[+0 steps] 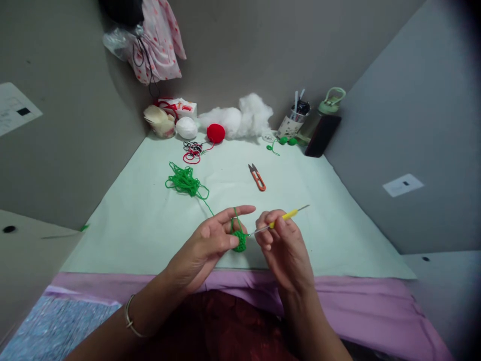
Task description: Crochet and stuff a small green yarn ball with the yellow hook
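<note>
My left hand (215, 236) pinches a small green crochet piece (239, 241) between thumb and fingers, with the forefinger stretched out and green yarn looped over it. My right hand (280, 239) is closed on a yellow-handled crochet hook (280, 219), whose metal tip points into the green piece. The green strand runs back across the pale green table cover (150, 220) to a loose tangle of green yarn (184, 181).
Orange thread snips (257, 177) lie beyond my hands. At the back stand a red yarn ball (215, 133), a white ball (187, 127), white stuffing (248, 118), red and black cords (193, 150), a cup of tools (294, 120), a green bottle (327, 110) and a dark phone (322, 135). Grey partition walls enclose the desk.
</note>
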